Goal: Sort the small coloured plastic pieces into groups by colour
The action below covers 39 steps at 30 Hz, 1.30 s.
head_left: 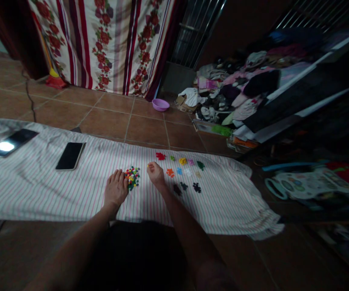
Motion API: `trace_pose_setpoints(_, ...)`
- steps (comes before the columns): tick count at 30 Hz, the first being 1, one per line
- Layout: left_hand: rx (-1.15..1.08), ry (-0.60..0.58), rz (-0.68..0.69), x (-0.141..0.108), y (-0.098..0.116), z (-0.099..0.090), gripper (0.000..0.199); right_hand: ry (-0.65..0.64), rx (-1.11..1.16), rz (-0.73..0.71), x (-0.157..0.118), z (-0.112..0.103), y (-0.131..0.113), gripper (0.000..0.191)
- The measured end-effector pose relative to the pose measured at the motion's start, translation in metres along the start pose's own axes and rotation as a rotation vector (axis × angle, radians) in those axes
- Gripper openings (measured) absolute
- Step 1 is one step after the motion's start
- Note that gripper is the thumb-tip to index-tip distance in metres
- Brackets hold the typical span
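My left hand (115, 188) lies flat on the striped cloth, fingers stretched out, its edge against a pile of small mixed-colour pieces (132, 177). To the right of that pile, my right hand (155, 173) is closed in a pinch, with a small yellow piece (148, 165) just showing at its fingertips. Beyond it, similar pieces sit in small heaps by colour: red (160, 156), yellow (182, 161), orange (170, 173), blue (179, 171), dark green (200, 165) and black (196, 187) among them. What kind of pieces they are is too small to tell.
A striped cloth (101, 153) covers the long table. On its left part lie a dark phone (70, 156) and a shiny dark tablet-like slab (19, 139) reflecting light. Beyond are a purple basin (160, 105) on the tiled floor, a floral curtain (113, 44) and heaped clothes (231, 89).
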<state>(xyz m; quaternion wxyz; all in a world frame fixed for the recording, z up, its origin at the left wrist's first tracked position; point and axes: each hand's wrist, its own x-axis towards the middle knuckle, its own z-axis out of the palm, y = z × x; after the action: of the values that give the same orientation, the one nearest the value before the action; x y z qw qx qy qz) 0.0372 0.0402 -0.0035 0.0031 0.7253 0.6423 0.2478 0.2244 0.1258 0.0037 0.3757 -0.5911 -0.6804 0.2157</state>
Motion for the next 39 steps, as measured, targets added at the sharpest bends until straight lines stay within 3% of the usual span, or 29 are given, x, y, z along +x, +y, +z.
trace_pose_setpoints(9, 0.014, 0.063, -0.013, -0.001, -0.001, 0.005, 0.047, 0.223, -0.138, 0.132, 0.015, -0.056, 0.033, 0.021)
trace_pose_setpoints(20, 0.025, 0.011, -0.002, 0.000, -0.001, 0.002, 0.050, 0.285, -0.429, 0.332, 0.029, -0.126, 0.077, 0.030)
trace_pose_setpoints(29, 0.081, -0.009, 0.009, 0.000, -0.001, 0.003, 0.050, 0.076, -0.749, 0.585, 0.048, -0.157, 0.086, 0.028)
trace_pose_setpoints(33, 0.091, 0.000, -0.005, 0.000, -0.001, 0.003, 0.049, -0.025, -0.798, 0.600, 0.052, -0.154, 0.086, 0.028)
trace_pose_setpoints(39, 0.094, -0.006, -0.011, 0.001, 0.000, 0.003, 0.049, -0.069, -0.884, 0.510, 0.053, -0.150, 0.087, 0.024)
